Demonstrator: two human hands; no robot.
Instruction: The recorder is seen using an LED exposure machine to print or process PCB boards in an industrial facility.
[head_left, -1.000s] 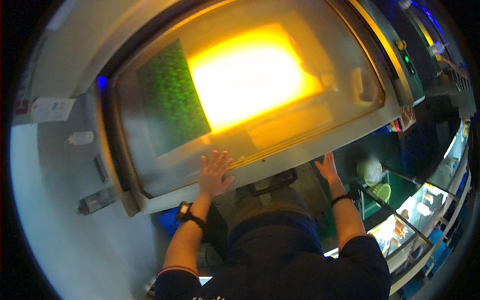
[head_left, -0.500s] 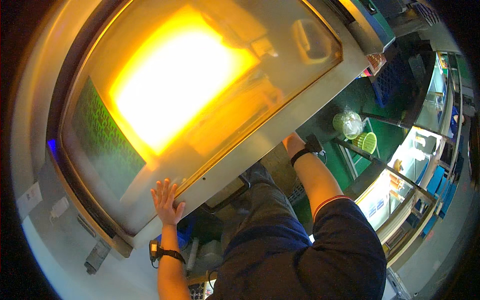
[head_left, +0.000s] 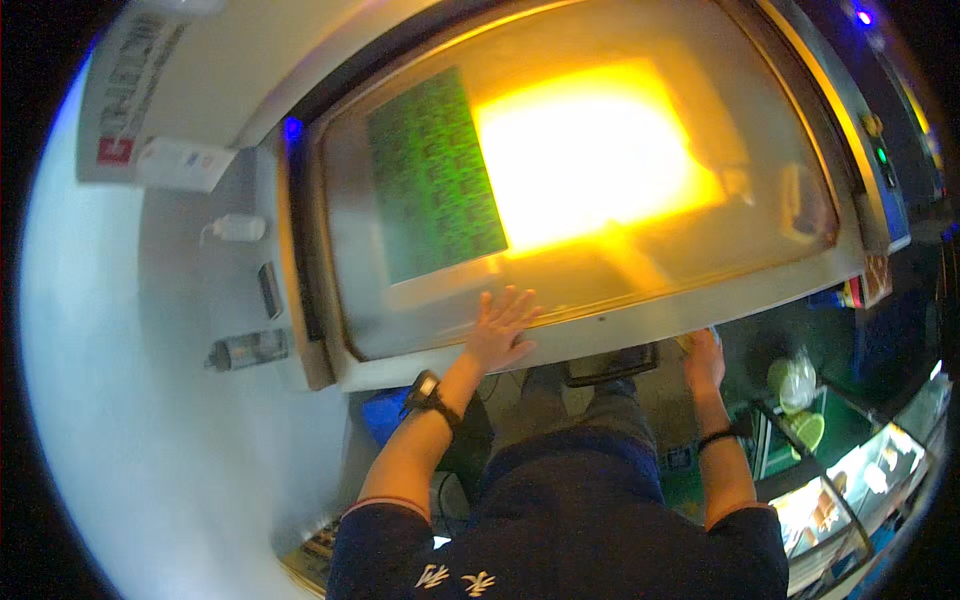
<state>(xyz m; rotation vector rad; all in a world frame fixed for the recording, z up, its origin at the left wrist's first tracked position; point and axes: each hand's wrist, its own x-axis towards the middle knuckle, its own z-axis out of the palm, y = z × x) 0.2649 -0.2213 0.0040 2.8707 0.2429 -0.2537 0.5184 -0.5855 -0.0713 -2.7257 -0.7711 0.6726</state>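
Note:
In front of me is a large machine with a glass-topped frame (head_left: 440,368), and a bright yellow-white light shines through the glass. Left of the glow, a green patterned panel (head_left: 440,180) shows under the glass. My left hand (head_left: 503,328) lies on the near edge of the frame, fingers spread, holding nothing. Just below that edge, farther right, is my right hand (head_left: 704,358) with its fingers curled together. A small pale-yellow bit shows at its fingertips, too small to name. Each wrist wears a black strap.
A squeeze bottle (head_left: 240,228) and a dark clear bottle (head_left: 248,350) are at the left. A black bar handle (head_left: 612,368) sits below the frame by my legs. At right stand a green basket (head_left: 806,432), a plastic bag (head_left: 797,382) and a lit glass case (head_left: 810,510).
My view has turned, so the machine sits more level and the left side shows more. My right hand, mostly hidden under the frame edge before, is now visible. The left stays on the edge.

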